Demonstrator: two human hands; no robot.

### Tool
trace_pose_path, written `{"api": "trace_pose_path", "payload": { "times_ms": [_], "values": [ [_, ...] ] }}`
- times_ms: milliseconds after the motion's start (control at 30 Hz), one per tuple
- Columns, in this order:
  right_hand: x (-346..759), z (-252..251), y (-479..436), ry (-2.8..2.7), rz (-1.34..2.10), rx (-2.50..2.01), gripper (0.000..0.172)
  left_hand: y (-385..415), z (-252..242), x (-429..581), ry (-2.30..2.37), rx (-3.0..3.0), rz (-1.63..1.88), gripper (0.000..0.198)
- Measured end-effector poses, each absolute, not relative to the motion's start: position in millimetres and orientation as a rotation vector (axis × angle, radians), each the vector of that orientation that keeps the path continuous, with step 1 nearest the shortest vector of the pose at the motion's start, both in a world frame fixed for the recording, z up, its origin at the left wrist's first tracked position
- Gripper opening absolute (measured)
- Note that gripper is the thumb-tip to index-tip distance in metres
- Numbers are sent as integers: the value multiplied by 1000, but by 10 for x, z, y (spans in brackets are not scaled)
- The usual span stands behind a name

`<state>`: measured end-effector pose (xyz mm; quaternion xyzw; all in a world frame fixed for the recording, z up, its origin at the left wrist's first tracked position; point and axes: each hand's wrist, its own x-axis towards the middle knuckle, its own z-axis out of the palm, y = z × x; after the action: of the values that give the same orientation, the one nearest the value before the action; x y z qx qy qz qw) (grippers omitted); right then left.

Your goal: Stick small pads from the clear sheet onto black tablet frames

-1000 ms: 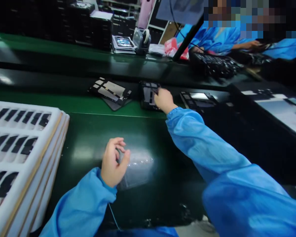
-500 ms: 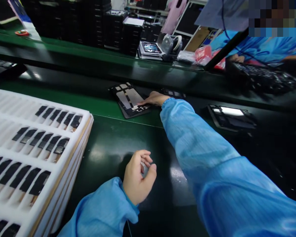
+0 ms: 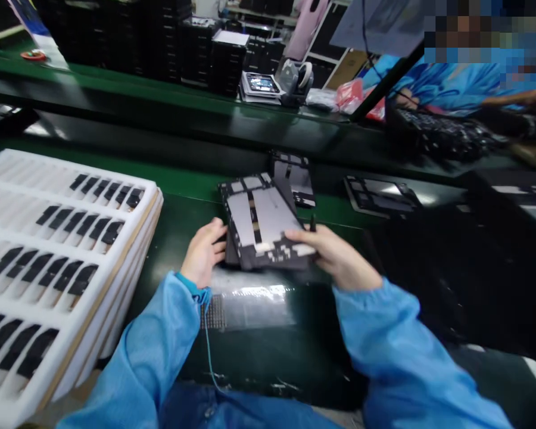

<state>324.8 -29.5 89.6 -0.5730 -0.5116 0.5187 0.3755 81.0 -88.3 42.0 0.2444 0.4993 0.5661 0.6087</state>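
My right hand (image 3: 346, 256) grips an opened tablet (image 3: 268, 217) by its near right corner, thumb on top and the other fingers partly hidden behind the edge. A silver-grey plate, a dark ribbon strip and black edges with pale patches show on its upper face. A dark layer juts out along its left side; whether it is a separate piece I cannot tell. My left hand (image 3: 203, 253) is at the tablet's left edge with fingers apart; whether they touch it is unclear. Behind the held tablet lies another opened tablet (image 3: 297, 173).
Stacked white foam trays (image 3: 67, 235) with rows of small black parts stand at the left. A third tablet-like unit (image 3: 382, 196) lies at right. On the back shelf are a lit-screen device (image 3: 259, 83) and red plastic bags (image 3: 351, 95). A person in blue sleeves works beyond.
My right hand has drawn the tablet from the back of the bench toward me. My left hand has moved up and left to its edge, its fingers now extended. The view has shifted slightly.
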Motion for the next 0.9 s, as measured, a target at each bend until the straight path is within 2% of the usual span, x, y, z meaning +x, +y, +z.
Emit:
{"api": "trace_pose_path", "payload": {
  "times_ms": [100, 200, 267, 433, 500, 600, 700, 767, 900],
  "values": [
    [3601, 747, -1350, -1148, 1294, -1619, 48, -1189, 496, 1141, 1055, 769, 1097, 53],
    [3963, 700, -2117, -960, 1033, -1719, 47, -1501, 568, 1318, 935, 974, 855, 53],
    [4176, 773, -2402, -886, 877, -1757, 47, -1647, 586, 1337, 849, 1096, 689, 53],
    [4233, 1096, -2473, -850, 701, -1735, 31, -1854, 540, 1359, 809, 1397, 405, 44],
    [4056, 1185, -2339, -970, 821, -1588, 30, -1856, 601, 1314, 913, 1540, 379, 44],
    [3686, 1215, -2040, -1192, 1200, -1386, 24, -1680, 836, 1061, 1158, 1751, 427, 42],
    [3275, 1078, -1720, -1366, 1468, -1236, 27, -1323, 1033, 687, 1298, 1834, 355, 18],
    [3039, 901, -1571, -1540, 1526, -1127, 21, -1108, 1031, 506, 1259, 1839, 179, 5],
    [2808, 534, -1489, -1955, 1460, -1010, 14, -985, 844, 450, 1174, 1904, -234, 9]
  ]
}}
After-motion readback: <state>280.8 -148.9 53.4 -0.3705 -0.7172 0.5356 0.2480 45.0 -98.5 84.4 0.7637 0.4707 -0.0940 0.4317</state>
